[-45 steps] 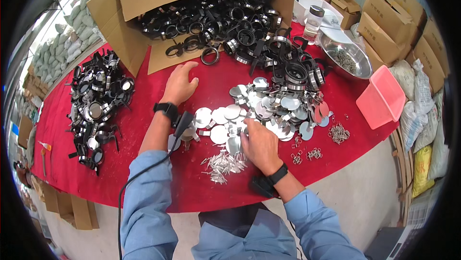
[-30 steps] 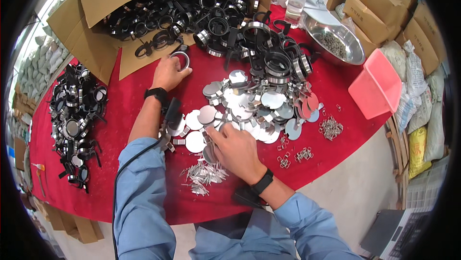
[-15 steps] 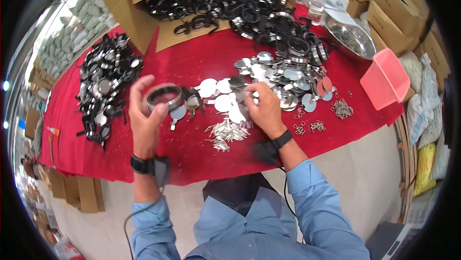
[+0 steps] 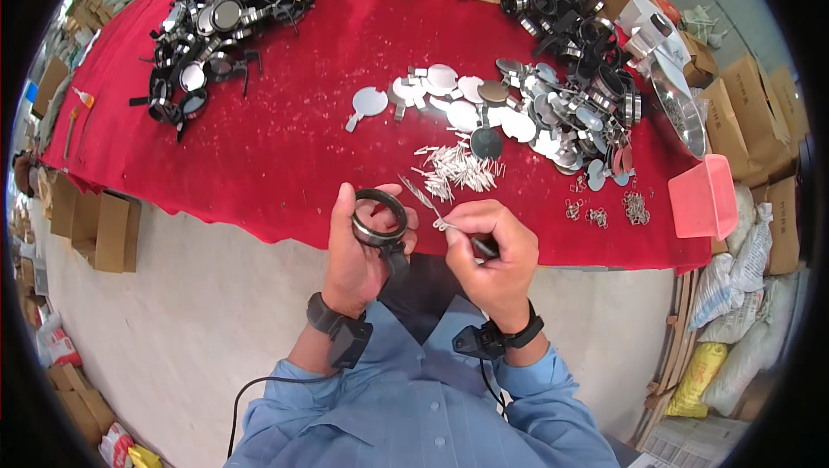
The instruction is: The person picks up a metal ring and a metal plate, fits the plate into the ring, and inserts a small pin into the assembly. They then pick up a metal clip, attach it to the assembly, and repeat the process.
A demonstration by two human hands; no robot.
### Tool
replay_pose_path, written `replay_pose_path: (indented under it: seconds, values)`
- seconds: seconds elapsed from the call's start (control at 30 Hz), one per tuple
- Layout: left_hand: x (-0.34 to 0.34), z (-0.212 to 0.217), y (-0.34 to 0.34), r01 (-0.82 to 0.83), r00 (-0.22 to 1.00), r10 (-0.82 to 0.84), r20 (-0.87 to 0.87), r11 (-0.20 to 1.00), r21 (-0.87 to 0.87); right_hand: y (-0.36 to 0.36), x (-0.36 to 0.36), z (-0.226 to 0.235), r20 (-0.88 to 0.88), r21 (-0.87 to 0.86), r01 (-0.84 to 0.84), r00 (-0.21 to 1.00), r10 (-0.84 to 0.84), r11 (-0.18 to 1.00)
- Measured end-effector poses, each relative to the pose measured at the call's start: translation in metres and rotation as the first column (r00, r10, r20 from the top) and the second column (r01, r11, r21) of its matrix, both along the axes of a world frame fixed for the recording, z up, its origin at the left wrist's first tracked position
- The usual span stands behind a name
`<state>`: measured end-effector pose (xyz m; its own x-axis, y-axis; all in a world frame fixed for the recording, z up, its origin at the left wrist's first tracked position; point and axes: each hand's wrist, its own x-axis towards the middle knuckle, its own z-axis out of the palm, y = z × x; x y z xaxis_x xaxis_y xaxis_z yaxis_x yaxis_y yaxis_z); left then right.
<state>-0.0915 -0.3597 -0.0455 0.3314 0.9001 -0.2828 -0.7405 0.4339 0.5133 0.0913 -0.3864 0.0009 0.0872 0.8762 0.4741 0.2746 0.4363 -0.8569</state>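
Black ring (image 4: 379, 218) in left hand (image 4: 361, 254)

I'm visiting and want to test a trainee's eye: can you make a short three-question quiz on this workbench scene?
1. True or false: the left hand holds a black ring-shaped part.
2. What colour is the table cloth? A blue, B red, C green.
3. Which hand pinches a thin metal pin?

Key: 1 true; 2 B; 3 the right hand.

Bright, even daylight with soft shadows; the metal discs (image 4: 484, 97) glint (mild glare), and fisheye bending darkens and curves the rim.
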Motion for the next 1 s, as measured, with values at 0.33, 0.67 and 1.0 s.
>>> replay_pose_path:
  seconds: [0.33,0.67,1.0]
  values:
    - [0.019,0.003,-0.009,-0.012,0.995,0.008,-0.099,0.999,-0.043,-0.014,-0.015,-0.027,0.218,0.126,-0.026,0.976,-0.003,0.992]
    - [0.017,0.005,-0.013,0.009,0.986,-0.02,-0.167,0.998,-0.064,-0.018,-0.012,-0.027,0.312,0.143,-0.08,0.949,0.031,0.987]
    - [0.02,0.001,-0.016,0.09,0.991,-0.1,-0.085,0.99,-0.113,-0.021,-0.001,-0.026,0.44,0.195,-0.132,0.897,0.033,0.972]
